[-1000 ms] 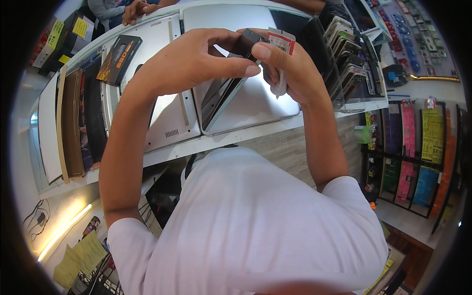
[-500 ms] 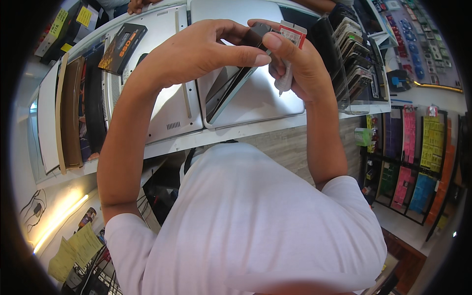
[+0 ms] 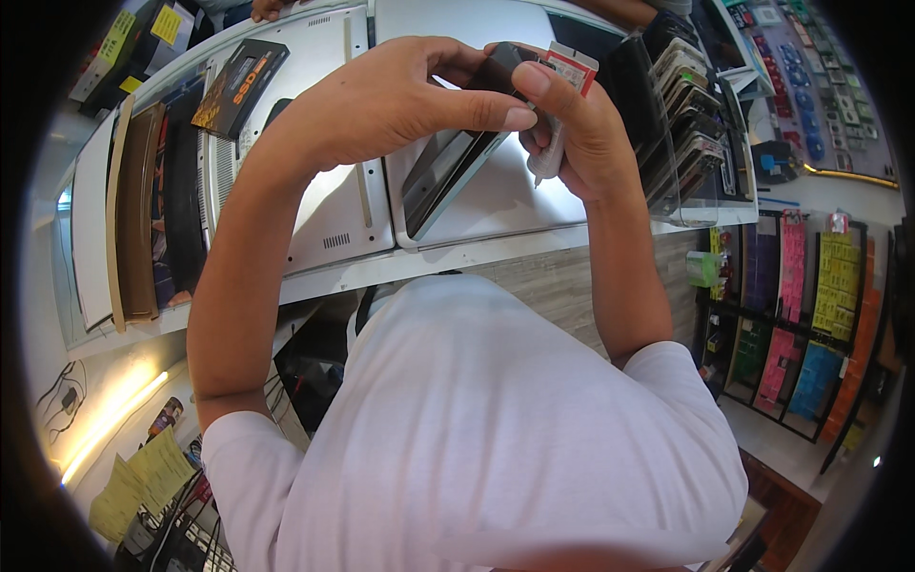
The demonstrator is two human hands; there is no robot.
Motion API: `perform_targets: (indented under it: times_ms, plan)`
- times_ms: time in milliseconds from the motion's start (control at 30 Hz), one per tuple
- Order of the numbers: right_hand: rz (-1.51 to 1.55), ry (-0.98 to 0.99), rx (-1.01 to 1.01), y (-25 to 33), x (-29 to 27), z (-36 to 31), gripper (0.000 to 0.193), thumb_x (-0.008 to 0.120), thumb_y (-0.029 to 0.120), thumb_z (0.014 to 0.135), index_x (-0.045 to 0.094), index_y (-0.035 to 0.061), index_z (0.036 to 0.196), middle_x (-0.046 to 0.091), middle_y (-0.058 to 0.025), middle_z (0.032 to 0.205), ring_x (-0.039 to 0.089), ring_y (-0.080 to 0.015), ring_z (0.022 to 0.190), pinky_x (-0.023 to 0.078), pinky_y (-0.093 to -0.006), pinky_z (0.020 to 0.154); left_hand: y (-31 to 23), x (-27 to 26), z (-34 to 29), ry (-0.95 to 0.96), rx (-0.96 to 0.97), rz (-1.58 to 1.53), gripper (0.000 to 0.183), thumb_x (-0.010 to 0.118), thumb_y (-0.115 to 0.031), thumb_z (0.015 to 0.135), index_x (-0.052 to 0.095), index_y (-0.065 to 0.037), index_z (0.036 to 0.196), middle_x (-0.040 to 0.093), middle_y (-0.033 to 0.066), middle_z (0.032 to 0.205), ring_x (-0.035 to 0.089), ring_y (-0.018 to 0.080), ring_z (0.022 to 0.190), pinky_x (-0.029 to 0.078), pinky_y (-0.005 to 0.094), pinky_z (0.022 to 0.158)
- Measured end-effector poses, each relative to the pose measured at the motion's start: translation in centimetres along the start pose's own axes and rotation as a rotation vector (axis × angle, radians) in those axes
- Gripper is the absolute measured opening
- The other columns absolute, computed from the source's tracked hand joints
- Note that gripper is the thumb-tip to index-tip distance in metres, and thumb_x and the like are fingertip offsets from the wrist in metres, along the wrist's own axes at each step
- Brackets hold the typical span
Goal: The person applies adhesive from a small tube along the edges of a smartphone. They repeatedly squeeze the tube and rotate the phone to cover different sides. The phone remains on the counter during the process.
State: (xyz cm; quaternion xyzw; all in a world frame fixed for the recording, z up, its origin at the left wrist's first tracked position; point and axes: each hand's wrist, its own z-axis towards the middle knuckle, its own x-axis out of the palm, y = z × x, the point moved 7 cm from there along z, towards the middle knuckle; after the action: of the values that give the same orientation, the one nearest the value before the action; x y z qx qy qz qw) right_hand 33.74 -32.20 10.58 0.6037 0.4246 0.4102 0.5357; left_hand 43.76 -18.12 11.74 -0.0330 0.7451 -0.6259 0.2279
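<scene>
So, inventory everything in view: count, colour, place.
Nozzled tube: 1, red and white, right hand
Dark slab: 1, black, between hands
Glossy panel: count unclear, dark, below left hand
Laptops: 2, silver, on table
Table: 1, white, under laptops
Flat box: 1, black and orange, left laptop
Phone-like slabs: many, mixed, right of laptops
Cardboard: several, brown, table's left
Stickered boxes: several, black, upper left
Light strip: 1, yellowish, lower left
Papers: 2, yellow, lower left
Packets: many, multicoloured, right side
Other person's hand: 1, bare, top left
Left hand: 1, bare, at dark slab
Right hand: 1, bare, around tube
Shirt: 1, white, centre
</scene>
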Motion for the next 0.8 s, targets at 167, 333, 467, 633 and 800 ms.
perform_targets:
  times_ms: [167,333,467,633,800]
  plan:
    - [-0.013,0.012,-0.032,0.4,0.2,0.1,0.063,0.088,0.054,0.081,0.078,0.0058,0.121,0.071,-0.0006,0.096,0.051,-0.004,0.064,0.044,-0.021,0.057,1.3,1.2,-3.4,0.036,-0.16,-0.072,0.089,0.091,-0.039,0.083,0.052,0.006,0.149,0.068,0.0206,0.135,0.066,0.0277,0.126,0.05,0.0391,0.11]
    - [-0.044,-0.003,-0.037,0.3,-0.4,0.0,0.063,0.087,0.055,0.082,0.078,0.0068,0.122,0.071,-0.0007,0.098,0.049,-0.0029,0.063,0.044,-0.0207,0.057,3.3,2.8,-6.0,-0.029,-0.181,-0.298,0.078,0.09,-0.019,0.085,0.052,0.004,0.149,0.062,0.0145,0.14,0.062,0.0237,0.124,0.048,0.0372,0.112]
    - [0.015,0.039,-0.055,0.0,-0.6,0.1,0.054,0.083,0.051,0.085,0.078,0.0078,0.117,0.072,-0.0006,0.098,0.048,-0.0039,0.06,0.045,-0.0216,0.057,3.8,2.9,-6.1,-0.072,-0.137,-0.315,0.08,0.092,-0.026,0.082,0.055,0.004,0.146,0.066,0.0151,0.132,0.066,0.0242,0.118,0.052,0.0373,0.105]
    - [0.092,0.096,-0.106,1.5,0.3,0.3,0.075,0.074,0.056,0.092,0.065,-0.0039,0.137,0.071,-0.0226,0.135,0.063,-0.0015,0.067,0.046,-0.0172,0.052,3.4,2.6,-5.8,-0.1,-0.12,-0.294,0.091,0.097,-0.046,0.074,0.06,0.003,0.141,0.073,0.0182,0.121,0.071,0.0266,0.109,0.056,0.0369,0.095]
    - [0.145,-0.215,0.163,1.2,-1.2,-0.4,0.07,0.082,0.046,0.089,0.064,-0.0064,0.131,0.075,-0.0206,0.119,0.075,-0.0183,0.09,0.056,-0.0229,0.067,3.2,2.5,-5.2,-0.052,-0.135,-0.286,0.09,0.096,-0.047,0.073,0.062,0.004,0.14,0.073,0.0193,0.124,0.071,0.0284,0.114,0.055,0.0382,0.098]
